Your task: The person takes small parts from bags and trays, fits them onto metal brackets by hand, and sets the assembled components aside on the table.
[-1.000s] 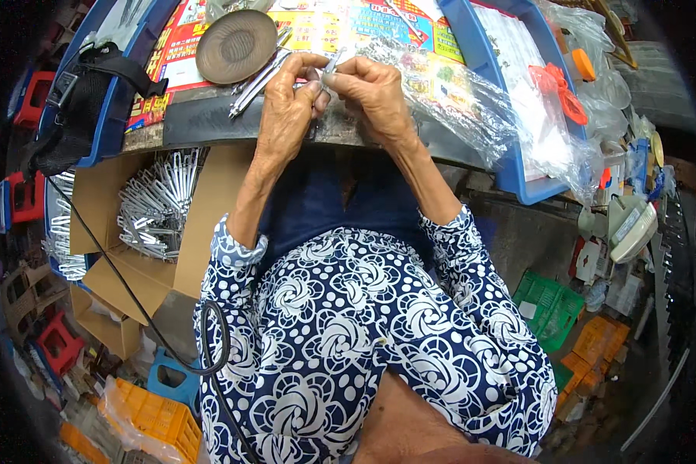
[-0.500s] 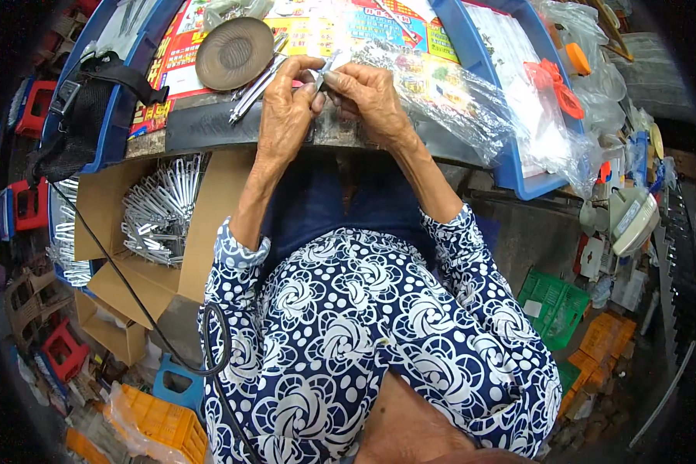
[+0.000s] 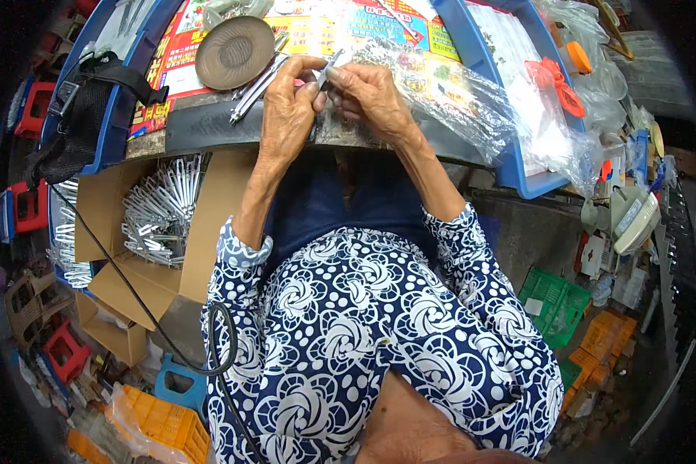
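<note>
Near the table's front edge, my left hand [image 3: 288,112] pinches a narrow silver metal piece [image 3: 330,69] between thumb and fingers. My right hand [image 3: 375,102] closes on the same piece from the other side, its thumb near the upper end. The fingers cover most of the piece, so its exact kind does not show. Just left of my left hand, several slim silver metal pieces [image 3: 249,99] lie in a loose bundle. A round brown ridged dish [image 3: 234,52] sits behind them on printed sheets [image 3: 180,71].
Blue trays stand at left [image 3: 107,127] and right [image 3: 545,182]. Clear plastic film [image 3: 472,116] covers the table's right part. Below left, an open cardboard box [image 3: 100,185] holds many silver metal pieces [image 3: 162,205]. A black cable [image 3: 124,278] hangs at my left side.
My right thumb and fingers have shifted slightly around the metal piece. Both hands stay in nearly the same place.
</note>
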The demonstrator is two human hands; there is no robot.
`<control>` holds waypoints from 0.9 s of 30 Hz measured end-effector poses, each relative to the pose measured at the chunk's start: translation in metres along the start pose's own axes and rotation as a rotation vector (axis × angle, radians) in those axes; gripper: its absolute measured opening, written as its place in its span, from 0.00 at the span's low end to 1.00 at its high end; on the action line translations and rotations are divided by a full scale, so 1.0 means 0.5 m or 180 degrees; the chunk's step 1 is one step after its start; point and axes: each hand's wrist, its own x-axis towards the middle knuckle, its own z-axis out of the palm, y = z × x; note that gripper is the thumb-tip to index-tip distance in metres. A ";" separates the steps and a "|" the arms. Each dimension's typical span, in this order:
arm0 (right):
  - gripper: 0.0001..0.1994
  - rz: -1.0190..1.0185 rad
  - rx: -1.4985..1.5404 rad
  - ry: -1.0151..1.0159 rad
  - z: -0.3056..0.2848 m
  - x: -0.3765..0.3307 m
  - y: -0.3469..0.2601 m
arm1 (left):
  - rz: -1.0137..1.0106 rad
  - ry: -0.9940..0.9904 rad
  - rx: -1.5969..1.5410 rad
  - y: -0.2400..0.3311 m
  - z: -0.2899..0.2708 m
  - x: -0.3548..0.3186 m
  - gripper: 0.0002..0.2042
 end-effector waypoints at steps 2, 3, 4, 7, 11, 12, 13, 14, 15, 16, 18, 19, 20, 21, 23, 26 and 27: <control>0.10 -0.0046 -0.0342 0.0105 0.001 0.000 0.001 | 0.0081 -0.0004 0.0161 -0.001 0.001 0.000 0.11; 0.10 -0.0045 -0.0338 0.0107 0.003 0.001 0.000 | 0.0078 -0.0006 0.0163 -0.001 0.001 0.001 0.11; 0.09 -0.0328 -0.0737 0.0223 0.006 0.001 -0.001 | 0.0051 -0.0023 0.0203 0.001 0.001 0.001 0.11; 0.09 -0.0749 -0.1179 0.0402 0.012 0.002 0.001 | 0.0037 -0.0075 0.0260 0.009 0.001 0.001 0.11; 0.08 -0.0920 -0.1330 0.0462 0.013 -0.001 0.000 | 0.0023 -0.0117 0.0252 0.004 -0.001 0.002 0.12; 0.08 -0.0920 -0.1329 0.0484 0.010 -0.002 0.000 | 0.0023 -0.0139 0.0250 0.002 0.001 0.004 0.12; 0.08 -0.0926 -0.1413 0.0504 0.009 -0.001 0.001 | 0.0015 -0.0125 0.0236 0.000 0.003 0.005 0.12; 0.08 -0.0930 -0.1498 0.0525 0.007 -0.001 0.002 | 0.0007 -0.0112 0.0222 -0.003 0.004 0.007 0.12; 0.08 -0.0935 -0.1503 0.0560 0.005 -0.002 0.000 | 0.0013 -0.0146 0.0214 -0.005 0.005 0.010 0.12; 0.09 -0.0813 -0.1394 0.0515 0.005 -0.004 -0.002 | -0.0110 -0.0151 0.0094 -0.007 0.005 0.011 0.12; 0.09 -0.0799 -0.1477 0.0429 0.004 0.000 -0.002 | -0.0217 -0.0195 -0.0041 -0.010 0.002 0.013 0.11; 0.09 -0.0754 -0.1563 0.0463 0.003 -0.005 -0.002 | -0.0270 -0.0123 -0.0226 -0.010 0.000 0.014 0.11; 0.09 -0.0710 -0.1651 0.0500 0.003 -0.014 -0.005 | -0.0324 -0.0054 -0.0413 -0.010 0.000 0.016 0.12; 0.09 -0.0871 -0.1800 0.0443 -0.002 -0.020 -0.004 | -0.0343 0.0013 -0.0674 -0.013 0.000 0.018 0.13; 0.09 -0.0695 -0.2038 0.0477 -0.016 -0.038 -0.017 | -0.0405 -0.0076 -0.0917 -0.013 0.001 0.026 0.13; 0.09 -0.0667 -0.2637 0.0480 -0.026 -0.070 -0.065 | -0.0561 -0.0214 -0.1352 -0.019 -0.006 0.033 0.12; 0.09 -0.0824 -0.2744 0.0622 -0.026 -0.080 -0.087 | -0.0731 -0.0222 -0.1373 -0.019 -0.007 0.030 0.12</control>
